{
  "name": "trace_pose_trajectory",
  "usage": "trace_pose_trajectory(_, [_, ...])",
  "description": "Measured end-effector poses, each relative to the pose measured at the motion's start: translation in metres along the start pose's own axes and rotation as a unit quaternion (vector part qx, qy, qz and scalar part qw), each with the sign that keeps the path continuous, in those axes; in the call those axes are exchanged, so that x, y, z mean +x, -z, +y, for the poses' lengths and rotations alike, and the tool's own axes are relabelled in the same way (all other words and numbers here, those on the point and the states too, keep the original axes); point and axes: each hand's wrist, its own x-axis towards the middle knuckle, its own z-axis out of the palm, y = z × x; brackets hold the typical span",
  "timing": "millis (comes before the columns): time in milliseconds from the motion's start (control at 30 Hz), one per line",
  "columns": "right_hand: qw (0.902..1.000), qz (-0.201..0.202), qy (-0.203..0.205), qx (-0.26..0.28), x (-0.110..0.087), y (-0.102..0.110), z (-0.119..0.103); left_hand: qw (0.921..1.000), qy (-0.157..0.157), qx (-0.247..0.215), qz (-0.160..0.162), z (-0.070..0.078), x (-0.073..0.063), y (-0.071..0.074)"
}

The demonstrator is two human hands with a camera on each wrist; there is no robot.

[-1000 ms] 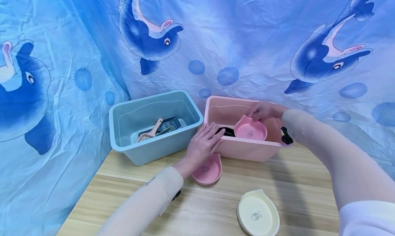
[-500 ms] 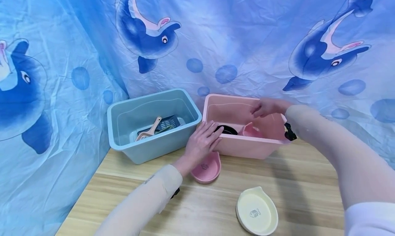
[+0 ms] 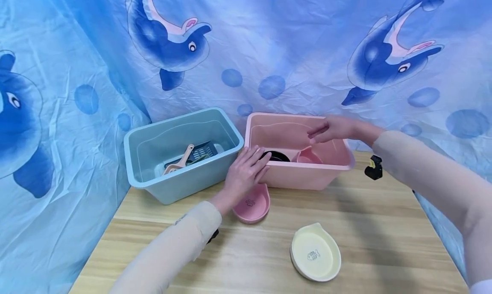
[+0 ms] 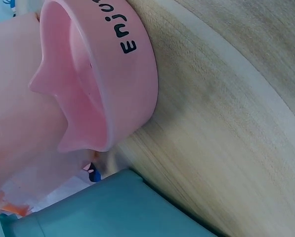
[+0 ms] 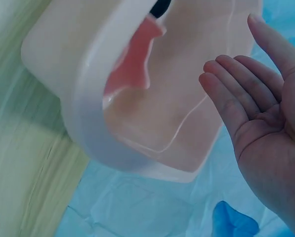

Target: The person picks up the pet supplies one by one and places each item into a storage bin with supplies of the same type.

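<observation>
My right hand hovers over the right end of the pink bin, fingers extended and nothing held. Inside that bin lies a pink cat-eared bowl, partly hidden by the front wall, beside a round black dish. In the right wrist view the open palm faces the bin, apart from it. My left hand rests with straight fingers on the bin's front rim at its left end. Just below that hand a second pink bowl with a paw print sits on the table; its side lettering shows in the left wrist view.
Left of the pink bin stands a blue bin holding a beige scoop and a dark slotted piece. A cream bowl with a fishbone drawing lies nearer on the wooden table. A dolphin-printed curtain hangs behind.
My right hand has let go of the pink bowl, which now lies down in the pink bin, and has risen with its fingers straightening. The left hand stays at the rim. The head view has shifted slightly.
</observation>
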Motion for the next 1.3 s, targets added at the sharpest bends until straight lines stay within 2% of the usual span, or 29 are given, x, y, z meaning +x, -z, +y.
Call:
trace_pose_trajectory(200, [0.9999,0.002,0.004,0.014,-0.034,-0.003,-0.017,0.9999,0.005,-0.013,0.000,0.001,0.000,-0.001])
trace_pose_trajectory(433, [0.9983,-0.027,-0.007,0.051,-0.067,-0.013,-0.020,0.9998,0.000,-0.019,0.009,-0.002,-0.001,-0.002])
trace_pose_trajectory(667, [0.9836,-0.095,-0.022,0.152,-0.091,-0.038,-0.016,0.9993,0.009,-0.036,0.009,-0.002,0.000,-0.002])
trace_pose_trajectory(800, [0.9783,-0.111,-0.034,0.171,-0.102,-0.056,-0.008,0.9991,0.010,-0.042,0.006,0.000,0.002,-0.003])
trace_pose_trajectory(1033, [0.9750,-0.129,-0.053,0.173,-0.107,-0.084,0.008,0.9992,0.010,-0.038,0.001,0.001,0.002,-0.004])
trace_pose_trajectory(1300, [0.9772,-0.134,-0.038,0.160,-0.104,-0.118,0.030,0.9990,0.020,-0.037,-0.010,0.001,0.001,-0.001])
